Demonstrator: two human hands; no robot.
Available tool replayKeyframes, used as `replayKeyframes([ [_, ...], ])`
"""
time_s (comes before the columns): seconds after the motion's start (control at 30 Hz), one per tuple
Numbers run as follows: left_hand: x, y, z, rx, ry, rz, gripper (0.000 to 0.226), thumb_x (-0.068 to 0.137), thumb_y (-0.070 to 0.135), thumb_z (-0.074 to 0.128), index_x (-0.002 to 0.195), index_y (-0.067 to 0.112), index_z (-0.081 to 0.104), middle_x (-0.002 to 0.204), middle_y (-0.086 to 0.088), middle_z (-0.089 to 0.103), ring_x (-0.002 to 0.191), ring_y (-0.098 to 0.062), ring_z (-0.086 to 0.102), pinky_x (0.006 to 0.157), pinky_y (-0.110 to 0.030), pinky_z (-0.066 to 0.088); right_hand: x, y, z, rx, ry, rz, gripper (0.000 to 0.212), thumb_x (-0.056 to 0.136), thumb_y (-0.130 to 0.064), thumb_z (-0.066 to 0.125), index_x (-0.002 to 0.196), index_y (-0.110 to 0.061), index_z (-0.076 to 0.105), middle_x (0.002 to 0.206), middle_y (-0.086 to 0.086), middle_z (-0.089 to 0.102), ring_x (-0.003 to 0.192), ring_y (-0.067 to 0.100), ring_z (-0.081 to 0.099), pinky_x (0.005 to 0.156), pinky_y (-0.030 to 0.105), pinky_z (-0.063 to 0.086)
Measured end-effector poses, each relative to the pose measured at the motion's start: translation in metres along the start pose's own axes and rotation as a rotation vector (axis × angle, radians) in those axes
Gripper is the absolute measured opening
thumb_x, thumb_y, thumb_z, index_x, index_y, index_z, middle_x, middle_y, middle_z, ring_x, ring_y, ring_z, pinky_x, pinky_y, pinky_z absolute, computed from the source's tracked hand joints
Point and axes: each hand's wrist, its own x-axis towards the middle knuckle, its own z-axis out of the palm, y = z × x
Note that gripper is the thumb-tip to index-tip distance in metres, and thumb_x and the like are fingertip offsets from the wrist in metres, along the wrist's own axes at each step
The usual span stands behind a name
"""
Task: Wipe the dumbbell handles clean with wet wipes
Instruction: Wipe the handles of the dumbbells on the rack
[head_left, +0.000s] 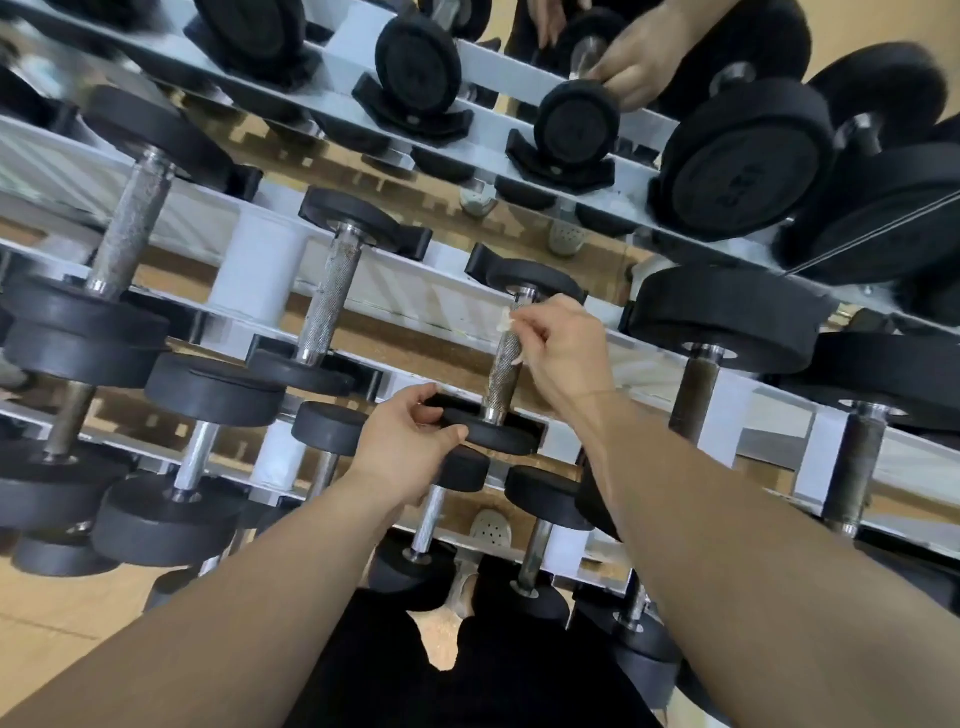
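Observation:
A small dumbbell rests on the middle tier of a white rack (395, 283), its knurled metal handle (503, 373) running away from me. My right hand (563, 351) is wrapped around the handle's upper part with a crumpled white wet wipe (506, 318) pressed against the metal. My left hand (410, 441) grips the edge of that dumbbell's near black head (501, 435). The far head (535, 278) sits in its black cradle.
Several other black dumbbells with metal handles fill the rack's tiers on both sides, larger ones at left (130, 228) and right (701, 400). A mirror behind the rack reflects the hands (639, 57). My black trousers and shoes show below, on a wooden floor.

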Motion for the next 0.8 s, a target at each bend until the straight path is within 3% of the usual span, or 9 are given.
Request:
replayKeyframes([
  [0.07,-0.002,0.005,0.001,0.038,0.01,-0.009,0.059,0.085,0.014,0.08,0.138,0.02,0.056,0.114,0.001,0.066,0.103,-0.018,0.068,0.099,-0.042,0.054,-0.011,0.001,0.003,0.034,-0.043,-0.017,0.015,0.093,-0.015,0.067,0.103,-0.014,0.078,0.088,-0.008,0.055,0.083,0.006,0.051,0.078,0.001,0.033],
  [0.2,-0.017,0.019,0.004,0.153,0.095,-0.014,0.036,0.086,0.026,0.076,0.121,0.024,0.065,0.103,0.004,0.071,0.092,-0.018,0.068,0.08,-0.035,0.055,-0.044,-0.004,-0.001,0.07,-0.375,-0.028,0.013,0.091,-0.016,0.069,0.098,-0.017,0.079,0.08,-0.016,0.055,0.079,0.009,0.055,0.084,0.033,0.051],
  [0.3,-0.037,0.031,0.006,0.015,0.146,-0.012,0.035,0.087,0.045,0.07,0.113,0.022,0.07,0.102,0.001,0.074,0.093,-0.02,0.069,0.09,-0.042,0.057,-0.048,-0.02,-0.019,0.409,-0.294,0.15,0.008,0.09,-0.021,0.072,0.093,-0.023,0.079,0.084,-0.009,0.069,0.076,0.011,0.066,0.082,0.041,0.058],
  [0.43,-0.066,0.051,0.006,-0.226,0.01,0.036,0.025,0.096,0.037,0.066,0.109,0.017,0.073,0.102,-0.002,0.077,0.097,-0.02,0.073,0.089,-0.037,0.056,-0.059,-0.041,-0.047,0.623,-0.286,0.184,0.006,0.086,-0.027,0.076,0.089,-0.032,0.076,0.098,-0.002,0.07,0.086,0.017,0.067,0.083,0.042,0.058],
  [0.53,-0.074,0.06,0.001,-0.212,0.011,0.093,0.019,0.094,0.025,0.07,0.108,0.013,0.075,0.103,-0.006,0.077,0.099,-0.023,0.074,0.093,-0.045,0.057,-0.07,-0.054,-0.06,0.692,-0.373,0.196,0.024,0.085,-0.015,0.077,0.104,-0.029,0.072,0.097,-0.006,0.073,0.087,0.012,0.07,0.084,0.038,0.059],
  [0.63,-0.074,0.064,-0.013,-0.149,0.059,0.118,0.009,0.093,0.013,0.07,0.095,0.011,0.078,0.095,-0.012,0.077,0.096,-0.032,0.073,0.094,-0.051,0.057,-0.078,-0.074,-0.056,0.688,-0.406,0.172,0.039,0.082,-0.009,0.078,0.113,-0.029,0.066,0.1,-0.005,0.072,0.087,0.011,0.07,0.083,0.034,0.06],
  [0.7,-0.068,0.066,-0.029,-0.165,0.065,0.118,0.01,0.094,0.011,0.067,0.088,0.011,0.076,0.092,-0.014,0.077,0.093,-0.034,0.073,0.089,-0.049,0.059,-0.077,-0.087,-0.048,0.714,-0.38,0.215,0.034,0.083,-0.013,0.079,0.111,-0.029,0.069,0.098,-0.004,0.073,0.088,0.012,0.07,0.081,0.031,0.06],
  [0.8,-0.054,0.07,-0.06,-0.284,0.02,0.082,0.014,0.098,0.005,0.06,0.086,0.009,0.066,0.087,-0.015,0.076,0.082,-0.024,0.074,0.075,-0.038,0.058,-0.068,-0.105,-0.028,0.726,-0.344,0.297,0.012,0.09,-0.026,0.072,0.102,-0.028,0.075,0.092,-0.003,0.074,0.089,0.02,0.068,0.081,0.037,0.057],
])
